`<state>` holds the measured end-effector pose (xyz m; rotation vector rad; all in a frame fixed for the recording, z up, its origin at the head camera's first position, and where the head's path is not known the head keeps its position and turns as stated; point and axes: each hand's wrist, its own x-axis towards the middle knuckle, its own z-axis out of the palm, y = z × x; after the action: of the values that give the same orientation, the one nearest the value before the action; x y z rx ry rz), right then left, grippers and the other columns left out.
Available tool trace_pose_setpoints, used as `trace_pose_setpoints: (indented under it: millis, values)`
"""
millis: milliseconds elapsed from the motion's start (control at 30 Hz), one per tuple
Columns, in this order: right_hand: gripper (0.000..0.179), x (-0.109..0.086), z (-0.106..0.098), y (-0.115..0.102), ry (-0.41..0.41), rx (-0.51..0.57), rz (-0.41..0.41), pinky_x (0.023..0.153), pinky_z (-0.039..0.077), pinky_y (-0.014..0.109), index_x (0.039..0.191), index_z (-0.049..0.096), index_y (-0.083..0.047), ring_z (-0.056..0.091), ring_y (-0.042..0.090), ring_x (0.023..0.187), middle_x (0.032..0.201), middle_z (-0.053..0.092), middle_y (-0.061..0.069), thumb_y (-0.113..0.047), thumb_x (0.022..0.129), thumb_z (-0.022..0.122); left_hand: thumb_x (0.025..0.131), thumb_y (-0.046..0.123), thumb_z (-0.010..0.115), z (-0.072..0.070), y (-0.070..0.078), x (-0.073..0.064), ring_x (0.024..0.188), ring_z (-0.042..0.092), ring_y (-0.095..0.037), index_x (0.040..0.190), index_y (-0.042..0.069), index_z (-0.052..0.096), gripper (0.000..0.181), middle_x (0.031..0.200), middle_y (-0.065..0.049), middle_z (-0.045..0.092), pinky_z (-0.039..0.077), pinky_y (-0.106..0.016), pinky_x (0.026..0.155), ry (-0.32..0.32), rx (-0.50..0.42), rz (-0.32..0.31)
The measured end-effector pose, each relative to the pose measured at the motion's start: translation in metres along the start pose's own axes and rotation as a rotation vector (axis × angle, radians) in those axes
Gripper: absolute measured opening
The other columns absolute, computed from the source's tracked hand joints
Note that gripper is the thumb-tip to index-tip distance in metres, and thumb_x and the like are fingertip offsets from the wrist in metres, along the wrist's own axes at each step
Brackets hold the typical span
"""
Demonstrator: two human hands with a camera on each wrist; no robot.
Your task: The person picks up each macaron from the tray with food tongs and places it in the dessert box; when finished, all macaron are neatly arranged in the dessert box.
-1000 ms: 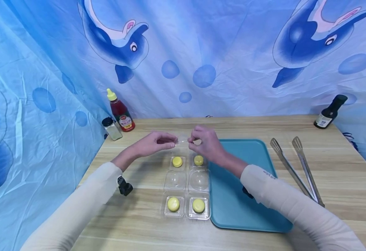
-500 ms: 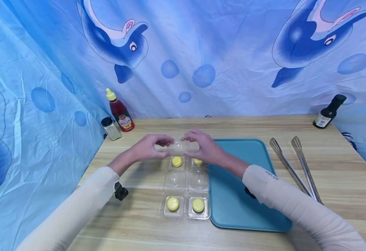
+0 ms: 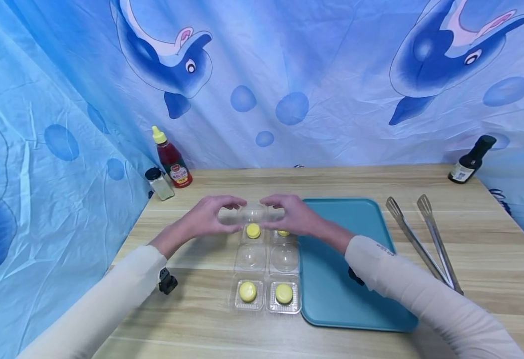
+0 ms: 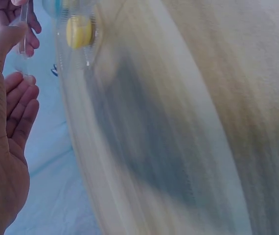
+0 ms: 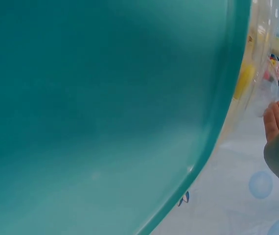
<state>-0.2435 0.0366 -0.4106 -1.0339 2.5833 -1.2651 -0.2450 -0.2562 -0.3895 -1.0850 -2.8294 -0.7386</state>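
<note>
Both hands hold a clear domed plastic lid (image 3: pixel 253 213) between them, over the far-left clear box. My left hand (image 3: pixel 214 214) grips its left edge with thumb and fingers. From the other side my right hand (image 3: pixel 290 215) pinches the right edge. Below the lid sits a yellow macaron (image 3: pixel 253 231), seen side-on as a macaron (image 4: pixel 79 32) in the left wrist view. Another macaron (image 3: pixel 283 233) lies in the far-right box, partly behind my right hand. Nearer, two open boxes hold a left macaron (image 3: pixel 248 291) and a right macaron (image 3: pixel 283 293).
Open domed lids (image 3: pixel 251 257) lie behind the near boxes. A teal tray (image 3: pixel 356 309) stands right beside the boxes, with metal tongs (image 3: pixel 441 244) farther right. A red sauce bottle (image 3: pixel 175 162) and a shaker (image 3: pixel 159 183) are back left, a dark bottle (image 3: pixel 470 160) back right.
The lid has tipped from edge-on to facing the head camera and come down nearer the far-left box. Both hands have lowered with it, the right one moving toward me.
</note>
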Motion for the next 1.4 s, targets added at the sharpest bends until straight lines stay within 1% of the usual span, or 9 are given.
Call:
trace_pose_setpoints:
  millis: [133,300,500,633,933,1033,1233,1400]
  values:
    - [0.069,0.000,0.006,0.001,0.013,-0.035,0.006,0.109,0.054,0.044,0.144,0.064,-0.002,0.062,0.033,0.132,0.143,0.066,0.013,-0.025,0.086,0.092,0.083,0.032,0.093,0.003,-0.002,-0.004,0.115,0.070,-0.023,0.141,0.012,0.067,0.067,0.134,-0.005,0.072,0.057,-0.044,0.103,0.004,0.033,0.045]
    - [0.069,0.000,0.015,0.001,0.014,-0.123,0.009,0.107,0.055,0.039,0.141,0.066,-0.003,0.065,0.029,0.129,0.139,0.069,0.012,-0.028,0.082,0.094,0.083,0.033,0.093,0.009,-0.004,-0.007,0.114,0.071,-0.023,0.141,0.011,0.067,0.068,0.134,-0.007,0.072,0.058,-0.044,0.101,-0.010,0.055,0.065]
    - [0.069,0.000,0.022,-0.002,0.002,-0.243,0.000,0.113,0.051,0.041,0.137,0.068,-0.002,0.064,0.030,0.130,0.138,0.069,0.013,-0.031,0.081,0.095,0.082,0.034,0.093,0.016,-0.007,-0.009,0.114,0.071,-0.025,0.142,0.009,0.066,0.071,0.135,-0.008,0.072,0.058,-0.046,0.101,-0.023,0.073,0.085]
    - [0.069,0.001,0.024,-0.003,0.005,-0.289,-0.007,0.113,0.051,0.042,0.136,0.068,-0.001,0.064,0.030,0.130,0.137,0.069,0.013,-0.032,0.080,0.096,0.082,0.034,0.093,0.018,-0.009,-0.010,0.113,0.072,-0.026,0.142,0.009,0.066,0.071,0.135,-0.009,0.072,0.058,-0.047,0.100,-0.019,0.079,0.093]
    - [0.071,0.003,0.026,-0.004,0.005,-0.306,0.020,0.114,0.050,0.043,0.138,0.067,-0.001,0.063,0.032,0.132,0.140,0.068,0.014,-0.032,0.081,0.095,0.083,0.033,0.093,0.020,-0.011,-0.008,0.115,0.071,-0.024,0.143,0.010,0.065,0.069,0.135,-0.009,0.072,0.057,-0.046,0.104,-0.024,0.090,0.053]
    - [0.071,0.005,0.025,-0.003,0.004,-0.312,0.025,0.115,0.049,0.044,0.139,0.067,-0.001,0.061,0.032,0.133,0.141,0.067,0.014,-0.032,0.082,0.095,0.084,0.033,0.092,0.019,-0.012,-0.007,0.116,0.070,-0.024,0.144,0.011,0.065,0.069,0.135,-0.009,0.071,0.056,-0.047,0.105,-0.029,0.099,0.039]
    - [0.071,0.005,0.024,-0.006,0.008,-0.309,0.034,0.116,0.048,0.044,0.139,0.066,-0.002,0.061,0.032,0.134,0.142,0.066,0.014,-0.033,0.082,0.094,0.085,0.036,0.091,0.014,-0.007,-0.005,0.119,0.069,-0.025,0.145,0.013,0.064,0.071,0.137,-0.009,0.070,0.055,-0.048,0.106,-0.057,0.106,0.006]
    - [0.072,0.003,0.024,-0.009,0.010,-0.297,0.071,0.114,0.050,0.045,0.139,0.066,-0.004,0.062,0.031,0.131,0.142,0.066,0.013,-0.035,0.081,0.095,0.085,0.034,0.091,0.011,-0.005,-0.003,0.120,0.069,-0.027,0.146,0.012,0.063,0.071,0.140,-0.008,0.069,0.055,-0.048,0.106,-0.090,0.091,0.008]
